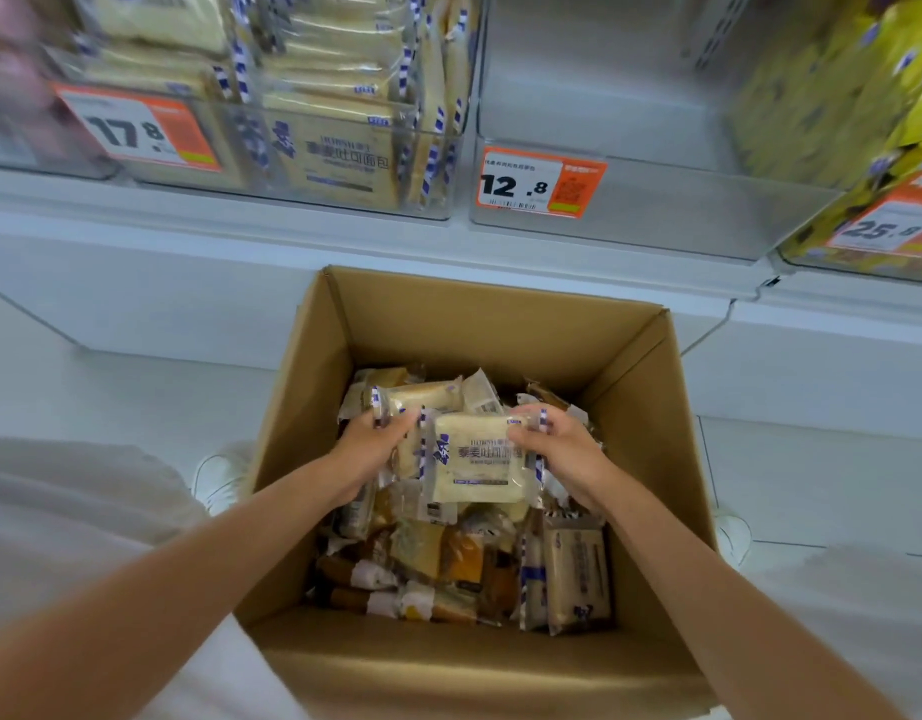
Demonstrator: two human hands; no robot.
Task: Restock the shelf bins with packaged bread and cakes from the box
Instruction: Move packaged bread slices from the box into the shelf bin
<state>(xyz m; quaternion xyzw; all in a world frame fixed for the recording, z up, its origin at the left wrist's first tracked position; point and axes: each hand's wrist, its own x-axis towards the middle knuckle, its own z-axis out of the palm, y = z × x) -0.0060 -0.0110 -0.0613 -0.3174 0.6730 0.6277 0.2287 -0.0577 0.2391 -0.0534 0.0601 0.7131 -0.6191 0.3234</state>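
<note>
An open cardboard box stands on the floor below the shelf, holding several packaged breads and cakes. Both my hands are inside it. My left hand grips the left edge of a stack of white toast packs with blue-striped seams. My right hand grips the stack's right edge. Above, a clear shelf bin marked 17.8 is packed with the same toast packs. Beside it, the clear bin marked 12.8 holds nothing I can see.
A bin of yellow packs marked 25.8 sits at the far right. The white shelf ledge runs just above the box's back wall. White shoes stand on the pale floor left of the box.
</note>
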